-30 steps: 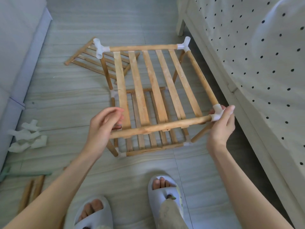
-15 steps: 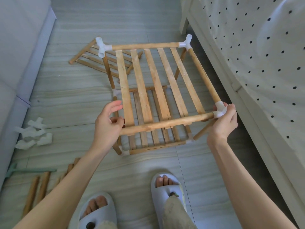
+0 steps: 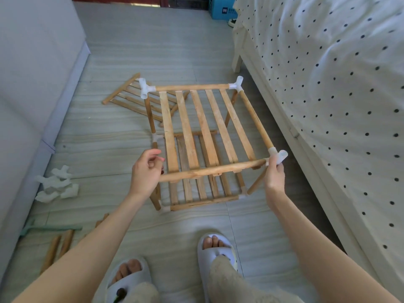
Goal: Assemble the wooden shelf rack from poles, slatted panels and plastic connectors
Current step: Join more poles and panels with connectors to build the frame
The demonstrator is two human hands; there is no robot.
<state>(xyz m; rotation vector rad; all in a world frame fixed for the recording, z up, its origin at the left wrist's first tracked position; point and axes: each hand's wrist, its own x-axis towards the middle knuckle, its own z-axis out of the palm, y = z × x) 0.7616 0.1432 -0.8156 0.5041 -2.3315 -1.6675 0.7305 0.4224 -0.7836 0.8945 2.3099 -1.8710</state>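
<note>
The half-built wooden rack stands on the floor. Its upper slatted panel (image 3: 207, 127) sits above a lower slatted panel (image 3: 194, 191). White plastic connectors cap the far-left corner (image 3: 144, 88), the far-right corner (image 3: 237, 84) and the near-right corner (image 3: 278, 156). My right hand (image 3: 274, 174) pinches the near-right connector from below. My left hand (image 3: 146, 171) is at the bare left end of the front pole (image 3: 209, 170). Its fingers are curled above the pole, and the pole's tip is hidden behind the palm. Just below that end stands an upright pole (image 3: 156, 196).
A spare slatted panel (image 3: 129, 97) lies on the floor behind the rack. White connectors (image 3: 56, 185) are piled at the left, with loose poles (image 3: 58, 248) and a green tool (image 3: 50, 228) nearer me. A bed (image 3: 328, 95) flanks the right, a grey sofa (image 3: 32, 73) the left.
My left hand's fingers have curled in at the pole's left end. My right hand has slid lower under the corner connector. The view has pulled back and up.
</note>
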